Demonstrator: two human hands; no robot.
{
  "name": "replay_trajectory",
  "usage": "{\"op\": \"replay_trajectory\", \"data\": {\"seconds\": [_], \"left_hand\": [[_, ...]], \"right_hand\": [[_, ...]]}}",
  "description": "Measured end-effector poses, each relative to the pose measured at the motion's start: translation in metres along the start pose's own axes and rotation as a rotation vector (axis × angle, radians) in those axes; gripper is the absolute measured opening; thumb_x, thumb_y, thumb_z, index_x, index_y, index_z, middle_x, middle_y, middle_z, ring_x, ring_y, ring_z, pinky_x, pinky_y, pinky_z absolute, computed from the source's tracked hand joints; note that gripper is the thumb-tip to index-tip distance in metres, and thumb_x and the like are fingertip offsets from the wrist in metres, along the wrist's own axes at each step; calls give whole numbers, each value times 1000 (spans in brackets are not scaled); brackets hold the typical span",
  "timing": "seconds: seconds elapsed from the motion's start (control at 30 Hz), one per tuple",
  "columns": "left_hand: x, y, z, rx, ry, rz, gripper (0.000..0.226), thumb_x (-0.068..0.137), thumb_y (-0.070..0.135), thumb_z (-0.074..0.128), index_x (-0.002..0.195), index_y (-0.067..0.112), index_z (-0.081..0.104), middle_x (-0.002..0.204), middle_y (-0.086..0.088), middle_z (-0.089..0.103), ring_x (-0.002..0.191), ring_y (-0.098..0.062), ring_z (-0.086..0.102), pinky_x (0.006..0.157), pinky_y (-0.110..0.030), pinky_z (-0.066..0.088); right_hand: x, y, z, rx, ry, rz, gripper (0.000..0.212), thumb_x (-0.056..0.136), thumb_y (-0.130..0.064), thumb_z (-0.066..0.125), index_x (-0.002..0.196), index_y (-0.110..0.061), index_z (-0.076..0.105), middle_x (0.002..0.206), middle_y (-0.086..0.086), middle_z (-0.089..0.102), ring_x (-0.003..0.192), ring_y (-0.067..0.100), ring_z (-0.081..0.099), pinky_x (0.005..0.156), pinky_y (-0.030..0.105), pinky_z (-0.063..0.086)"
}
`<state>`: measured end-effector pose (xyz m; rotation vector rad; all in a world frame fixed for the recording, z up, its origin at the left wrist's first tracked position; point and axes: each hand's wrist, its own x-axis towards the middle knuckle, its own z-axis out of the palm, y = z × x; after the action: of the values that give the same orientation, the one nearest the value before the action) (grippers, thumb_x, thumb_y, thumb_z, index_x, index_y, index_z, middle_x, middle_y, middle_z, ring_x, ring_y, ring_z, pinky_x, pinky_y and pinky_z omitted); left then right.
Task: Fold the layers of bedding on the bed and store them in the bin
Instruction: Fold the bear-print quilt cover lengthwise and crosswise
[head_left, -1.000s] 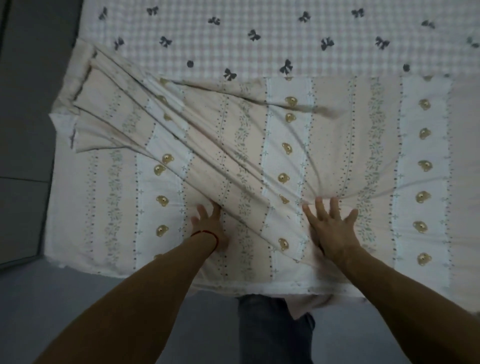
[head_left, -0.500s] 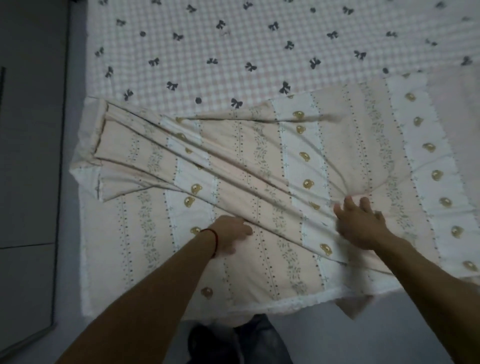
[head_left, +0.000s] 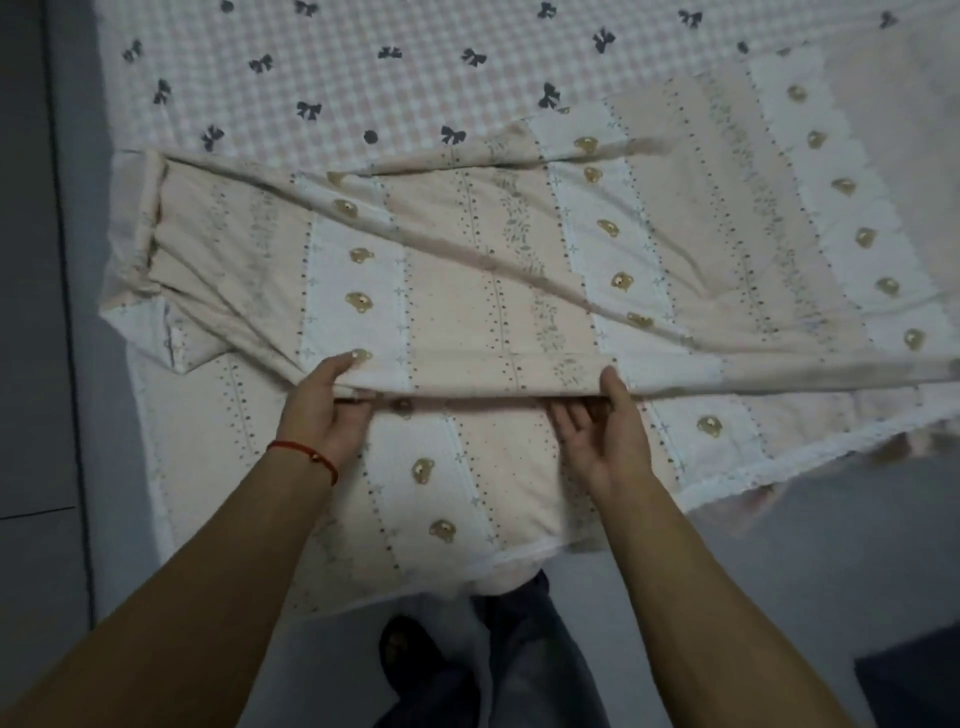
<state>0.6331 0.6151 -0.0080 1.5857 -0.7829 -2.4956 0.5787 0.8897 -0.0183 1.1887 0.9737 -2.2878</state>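
A: Head view: where's the sheet (head_left: 519, 291) sitting?
B: Spreading across frame centre, over the checked bedspread (head_left: 363, 67).
A: Hands?
B: Left hand (head_left: 324, 410) and right hand (head_left: 608, 431) are both pinching its folded edge.

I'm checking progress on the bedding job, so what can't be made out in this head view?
- Bin: nowhere in frame.
- Striped sheet: right end cut off by the frame edge.
- Left hand fingertips: tucked under the fold.
- Layers beneath the gingham sheet: covered.
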Motion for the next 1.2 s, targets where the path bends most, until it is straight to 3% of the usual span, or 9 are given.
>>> {"op": "replay_trajectory", "data": {"seconds": [0.13,0.27,0.33,0.43,0.6,0.87,1.03,1.13,1.2], "left_hand": [[-44,-18,-43,154,72,53,33,91,10,70,124,6,67,124,-10,71,112,-24,69,77,-29,61],[-96,-66,-69,347,111,133,29,95,8,67,123,1,65,116,-5,70,74,-8,73,58,-20,57],[-99,-94,-86,412,120,34,34,94,9,68,125,-4,64,114,-10,68,73,-15,72,60,-29,60],[-86,-110,-106,512,157,-36,36,86,16,78,117,1,70,116,-19,71,99,-34,70,84,-50,58],[-94,-113,-124,506,137,90,22,87,18,78,108,15,74,107,-7,76,99,-32,71,91,-53,56],[-86,-124,-149,587,112,-14,50,77,25,84,122,9,69,115,-9,73,106,-33,68,99,-57,52],[-83,-110,-151,467,149,-136,38,79,20,85,113,6,74,112,-15,74,106,-36,69,95,-54,55],[-75,-71,-148,228,152,-153,32,90,16,73,121,10,68,119,-11,72,112,-30,67,100,-48,53],[-64,-35,-138,53,145,-116,31,94,21,66,123,10,66,119,-13,72,113,-30,66,103,-48,50]], "right_hand": [[-26,-11,-18,-47,137,-138,39,92,-15,74,128,-6,64,121,13,73,109,28,72,93,47,59],[-42,-13,-61,-171,299,-292,30,90,-9,75,120,-8,69,112,7,77,92,21,74,71,30,59],[-40,-7,-81,-232,341,-272,19,92,-9,73,111,-9,70,108,8,76,75,18,71,58,26,54],[-38,-7,-94,-310,366,-267,4,96,-11,69,97,-9,67,90,12,68,53,16,55,51,27,50],[-55,-11,-103,-393,366,-434,24,96,-11,70,118,-5,67,104,5,75,75,13,69,60,25,56],[-55,13,-129,-464,464,-363,28,96,-15,70,120,-2,67,102,6,74,76,15,64,56,23,56],[-69,34,-117,-990,694,-598,54,86,-26,78,129,-12,48,128,13,56,113,30,57,99,44,51],[-77,69,-77,-1428,366,-931,46,90,-27,73,131,-19,54,135,7,52,126,27,47,107,48,40],[-73,91,-52,-1610,59,-975,35,93,-29,69,126,-24,60,132,0,56,126,22,47,104,44,35]]}}
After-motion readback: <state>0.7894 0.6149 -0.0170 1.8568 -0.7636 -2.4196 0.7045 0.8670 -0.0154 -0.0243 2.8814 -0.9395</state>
